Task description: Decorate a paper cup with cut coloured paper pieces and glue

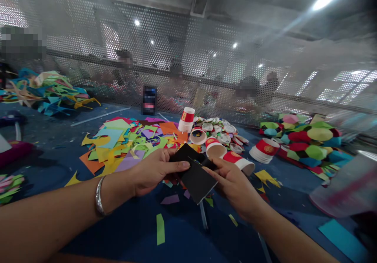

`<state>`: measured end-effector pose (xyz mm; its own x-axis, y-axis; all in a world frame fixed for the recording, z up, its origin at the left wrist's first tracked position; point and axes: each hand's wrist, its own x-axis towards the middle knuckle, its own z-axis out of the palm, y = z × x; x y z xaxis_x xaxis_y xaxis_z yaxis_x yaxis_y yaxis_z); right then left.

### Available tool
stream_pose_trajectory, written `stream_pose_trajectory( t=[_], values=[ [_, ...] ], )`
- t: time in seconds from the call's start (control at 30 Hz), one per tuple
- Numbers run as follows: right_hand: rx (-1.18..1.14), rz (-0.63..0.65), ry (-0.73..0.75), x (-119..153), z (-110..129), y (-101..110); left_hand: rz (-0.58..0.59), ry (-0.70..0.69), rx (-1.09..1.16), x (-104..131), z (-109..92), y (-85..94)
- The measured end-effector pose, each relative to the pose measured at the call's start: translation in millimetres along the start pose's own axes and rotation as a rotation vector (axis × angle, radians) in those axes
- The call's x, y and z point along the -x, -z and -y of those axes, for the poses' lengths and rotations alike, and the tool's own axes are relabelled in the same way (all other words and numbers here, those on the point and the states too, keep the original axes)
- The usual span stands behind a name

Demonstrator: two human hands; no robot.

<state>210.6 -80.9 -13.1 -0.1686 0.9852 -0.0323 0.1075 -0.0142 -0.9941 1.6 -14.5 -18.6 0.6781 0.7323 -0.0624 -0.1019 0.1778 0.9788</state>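
A piece of black paper point(198, 182), which looks folded or cut into overlapping flaps, is held up between my two hands over the blue table. My left hand point(156, 168), with a silver bangle on the wrist, pinches its left side, thumb lying on top. On the right edge, my right hand point(232, 180) is closed with bent fingers. A dark curled bit shows at those fingertips; whether it is paper or a tool I cannot tell. Just beyond the hands lie colored paper scraps point(113, 133) and red-and-white paper cups point(216, 149).
Stacked cups point(187, 117) stand behind the scraps, beside a pile of round lids point(224, 131). Colorful paper shapes point(309, 137) lie at right near a translucent container point(344, 188). A phone point(149, 100) leans on the perforated screen point(165, 46). More offcuts point(50, 92) are heaped at left.
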Motion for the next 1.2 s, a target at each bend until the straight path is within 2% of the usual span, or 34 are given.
stream_pose_trajectory(
  t=[0.23, 0.47, 0.6, 0.83, 0.97, 1.2],
  values=[
    [-0.040, -0.003, 0.028, -1, 1, 1, -0.024, -0.005, 0.020, 3, 0, -3.7],
    [0.052, -0.052, 0.033, 0, 4, 0, -0.055, -0.018, 0.096, 4, -4, -1.6],
    [-0.057, -0.039, 0.016, 0, 5, -1, -0.022, 0.011, 0.128, 4, -5, 0.1],
    [-0.153, -0.075, -0.026, 1, 2, -2, -0.038, 0.037, 0.200, 3, -6, 1.4],
    [-0.201, -0.056, -0.039, 3, 5, -4, -0.068, 0.013, 0.162, 4, -10, -0.1],
    [-0.137, -0.120, -0.005, 2, 7, -8, -0.115, -0.039, 0.176, 1, -8, 3.8]
  ],
)
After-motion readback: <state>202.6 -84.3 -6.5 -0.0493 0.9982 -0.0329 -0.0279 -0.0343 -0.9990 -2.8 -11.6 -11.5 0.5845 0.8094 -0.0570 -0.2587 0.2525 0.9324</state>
